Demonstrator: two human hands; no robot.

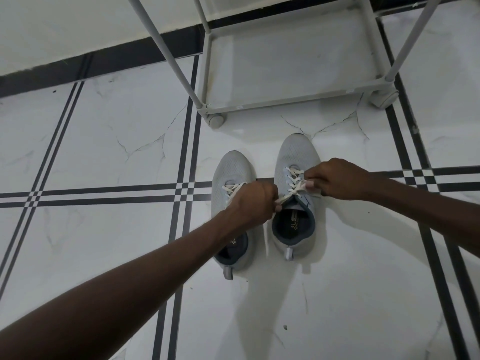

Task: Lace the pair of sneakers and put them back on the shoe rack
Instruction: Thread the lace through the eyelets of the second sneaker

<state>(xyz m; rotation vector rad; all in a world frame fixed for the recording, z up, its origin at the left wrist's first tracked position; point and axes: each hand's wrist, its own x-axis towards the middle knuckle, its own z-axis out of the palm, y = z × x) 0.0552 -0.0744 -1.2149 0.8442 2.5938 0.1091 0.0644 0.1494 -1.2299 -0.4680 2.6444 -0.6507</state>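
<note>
Two light grey sneakers stand side by side on the tiled floor, toes pointing away from me. The right sneaker (296, 157) carries a white lace (293, 181) crossed through several eyelets. My left hand (253, 203) pinches one end of that lace at the shoe's left side, and my right hand (337, 179) pinches the other end at its right side. My left hand and forearm cover much of the left sneaker (230, 168), which also has white lacing. The white shoe rack (293, 100) stands just beyond the shoes, its bottom shelf bare.
The rack rests on small round feet (217, 120) and has slanted white poles (166, 50). White marble-look floor tiles with dark stripes (187, 141) spread all around. A wall with a dark skirting strip (104, 63) runs behind at the upper left.
</note>
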